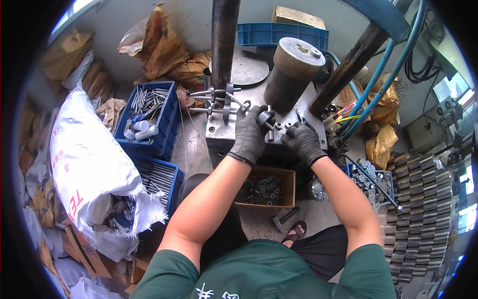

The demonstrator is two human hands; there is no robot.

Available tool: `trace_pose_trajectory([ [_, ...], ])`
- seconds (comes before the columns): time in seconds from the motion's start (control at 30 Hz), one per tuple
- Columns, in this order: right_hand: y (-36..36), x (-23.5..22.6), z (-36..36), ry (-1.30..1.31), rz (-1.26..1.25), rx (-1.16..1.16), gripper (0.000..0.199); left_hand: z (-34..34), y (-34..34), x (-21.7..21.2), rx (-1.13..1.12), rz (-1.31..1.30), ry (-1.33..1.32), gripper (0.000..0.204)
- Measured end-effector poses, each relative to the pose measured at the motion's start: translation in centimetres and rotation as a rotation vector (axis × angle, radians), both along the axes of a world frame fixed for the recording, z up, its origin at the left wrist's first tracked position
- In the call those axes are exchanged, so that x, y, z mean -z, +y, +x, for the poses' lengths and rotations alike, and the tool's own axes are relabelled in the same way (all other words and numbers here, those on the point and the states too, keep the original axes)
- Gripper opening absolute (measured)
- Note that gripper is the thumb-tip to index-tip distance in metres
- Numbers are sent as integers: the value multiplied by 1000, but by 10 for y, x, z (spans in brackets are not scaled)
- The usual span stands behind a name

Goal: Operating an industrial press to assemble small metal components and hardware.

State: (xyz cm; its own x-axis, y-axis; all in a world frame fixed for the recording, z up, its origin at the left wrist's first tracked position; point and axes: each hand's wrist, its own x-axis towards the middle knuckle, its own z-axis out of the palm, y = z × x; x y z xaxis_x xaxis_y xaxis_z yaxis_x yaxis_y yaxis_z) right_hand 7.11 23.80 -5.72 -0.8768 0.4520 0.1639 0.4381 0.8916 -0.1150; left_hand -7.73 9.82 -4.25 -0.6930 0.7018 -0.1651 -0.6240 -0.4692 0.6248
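Both my hands wear dark grey knit gloves and work over the metal press table (214, 140). My left hand (249, 137) is closed around a short metal part with a dark round head (265, 118). At its fingertips a small metal sleeve (270, 135) shows. My right hand (304, 143) has its fingers bent together at the table's front, touching or just beside small metal rings (279, 125); what it pinches is hidden. Behind my hands stands a thick steel cylinder (289, 82). Left of them, several metal rods (203, 110) stick out of a dark bracket by the upright column (224, 47).
A cardboard box (284, 192) of dark metal parts sits below the table. Blue crates (172, 112) of rods and a white woven sack (89, 164) stand left. Blue hoses (383, 87) hang right, above stacked metal cylinders (423, 214). A hammer (284, 219) lies near my foot.
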Motion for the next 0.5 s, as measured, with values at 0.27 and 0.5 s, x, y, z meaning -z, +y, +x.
trace_pose_trajectory([
  [0.27,22,-39,4,626,-64,-58,7,7,10,26,-9,6,-411,14],
  [0.5,84,-146,-51,931,94,19,16,13,16,72,173,10,130,14],
])
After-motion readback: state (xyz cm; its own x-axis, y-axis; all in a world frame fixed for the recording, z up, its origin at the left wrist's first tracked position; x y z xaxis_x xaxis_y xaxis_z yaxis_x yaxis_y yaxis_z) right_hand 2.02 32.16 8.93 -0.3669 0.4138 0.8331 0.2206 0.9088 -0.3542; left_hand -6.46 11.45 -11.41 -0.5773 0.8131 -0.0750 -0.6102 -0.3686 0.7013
